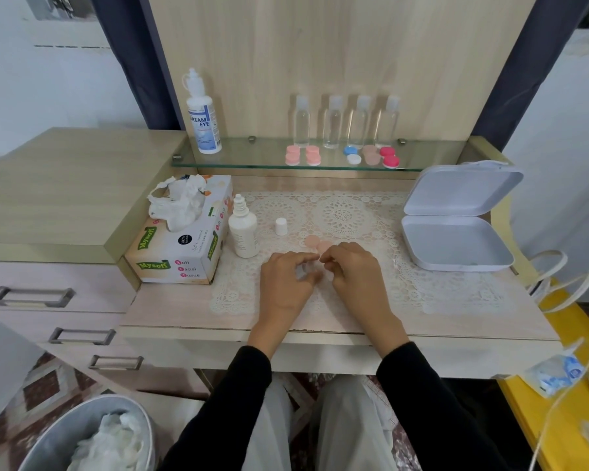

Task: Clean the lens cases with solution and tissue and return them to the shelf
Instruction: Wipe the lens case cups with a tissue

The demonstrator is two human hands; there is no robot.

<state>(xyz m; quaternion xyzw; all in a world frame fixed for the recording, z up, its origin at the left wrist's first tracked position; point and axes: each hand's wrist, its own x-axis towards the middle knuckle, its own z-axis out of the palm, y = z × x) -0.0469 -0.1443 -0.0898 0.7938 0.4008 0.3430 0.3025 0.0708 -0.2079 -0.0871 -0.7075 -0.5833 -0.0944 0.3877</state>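
Left hand (288, 280), right hand (354, 271) meet over lace mat (340, 215) — fingers curled inward; pinching anything, cannot tell

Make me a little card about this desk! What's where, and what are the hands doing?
Hands: left hand and right hand, fingertips together over the lace mat; what they hold is too blurred to tell
Pink lens case: on the mat, just beyond the fingers
Small white bottle: upright by the tissue box, cap off
Cap: on the mat beside it
Glass shelf: five lens cases, four clear bottles, big solution bottle
White box: open, at right
Bin: on the floor, tissues inside
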